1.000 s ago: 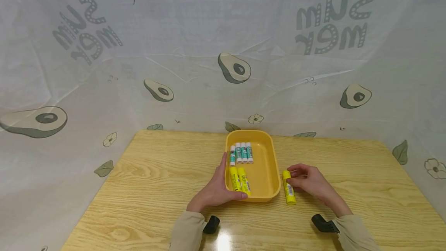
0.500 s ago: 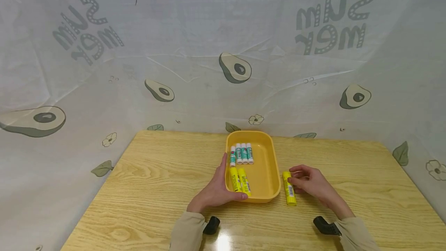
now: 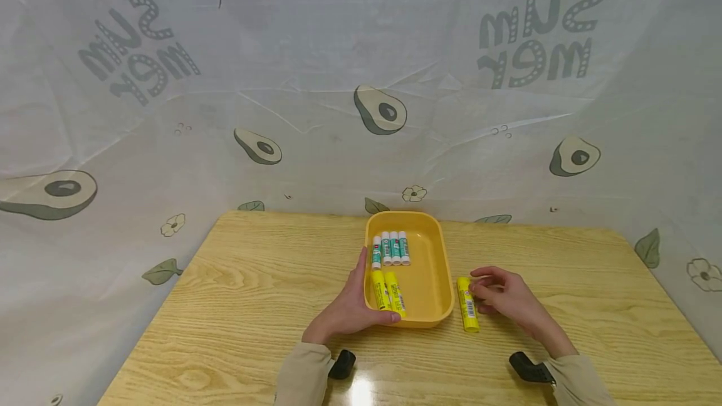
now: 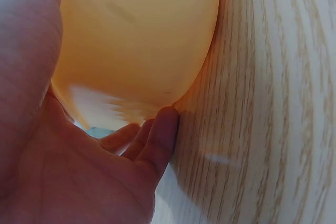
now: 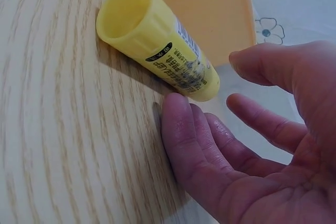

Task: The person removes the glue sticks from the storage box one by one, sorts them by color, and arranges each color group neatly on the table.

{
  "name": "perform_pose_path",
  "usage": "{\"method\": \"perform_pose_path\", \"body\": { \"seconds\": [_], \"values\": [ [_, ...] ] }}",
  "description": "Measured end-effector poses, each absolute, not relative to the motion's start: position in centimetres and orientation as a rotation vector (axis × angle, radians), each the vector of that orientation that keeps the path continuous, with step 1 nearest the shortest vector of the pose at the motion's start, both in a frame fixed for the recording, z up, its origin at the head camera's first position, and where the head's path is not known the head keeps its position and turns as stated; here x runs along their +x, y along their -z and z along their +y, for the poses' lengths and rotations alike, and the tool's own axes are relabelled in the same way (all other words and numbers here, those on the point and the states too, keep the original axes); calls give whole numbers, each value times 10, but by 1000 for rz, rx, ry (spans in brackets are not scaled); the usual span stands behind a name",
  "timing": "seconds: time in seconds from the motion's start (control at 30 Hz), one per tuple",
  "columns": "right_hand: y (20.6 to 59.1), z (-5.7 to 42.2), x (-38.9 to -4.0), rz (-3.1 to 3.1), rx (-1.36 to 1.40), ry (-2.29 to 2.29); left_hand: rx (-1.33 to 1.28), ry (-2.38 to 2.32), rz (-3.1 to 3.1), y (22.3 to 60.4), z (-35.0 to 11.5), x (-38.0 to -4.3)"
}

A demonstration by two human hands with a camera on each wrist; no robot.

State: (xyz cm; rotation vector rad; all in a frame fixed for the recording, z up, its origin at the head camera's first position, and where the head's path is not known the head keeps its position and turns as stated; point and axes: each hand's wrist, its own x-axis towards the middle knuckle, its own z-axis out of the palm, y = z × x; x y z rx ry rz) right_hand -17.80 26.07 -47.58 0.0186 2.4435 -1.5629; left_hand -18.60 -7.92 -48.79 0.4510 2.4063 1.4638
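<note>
In the head view my left hand [image 3: 351, 307] holds the near left corner of a yellow plastic tray [image 3: 448, 268], thumb over the front rim and fingers along the left side. The left wrist view shows those fingers against the outer wall of the tray [image 4: 142, 35]. Inside lie two yellow glue sticks [image 3: 395, 293] and, farther back, several white-and-teal glue sticks [image 3: 395, 248]. Another yellow glue stick [image 3: 467, 306] lies on the table right of the tray. Beside it is my right hand [image 3: 504, 296]; in the right wrist view its fingers are loosely bent, thumb apart, close to the glue stick's far end [image 5: 163, 45].
A wooden table [image 3: 254, 306] carries everything. Behind and at the sides hangs a pale cloth [image 3: 316, 143] printed with avocados, flowers and lettering. Black wrist mounts [image 3: 342, 364] stick out from both beige sleeves [image 3: 304, 374].
My right hand has eased slightly to the right, its thumb and fingers coming off the yellow glue stick, which stays on the table. The left hand and tray keep their place.
</note>
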Motion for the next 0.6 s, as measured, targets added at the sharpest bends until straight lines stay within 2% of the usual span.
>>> {"method": "perform_pose_path", "body": {
  "seconds": [0.6],
  "values": [
    [447,259,-176,2521,-47,1663,442,-1464,2388,484,-79,-188]
  ]
}}
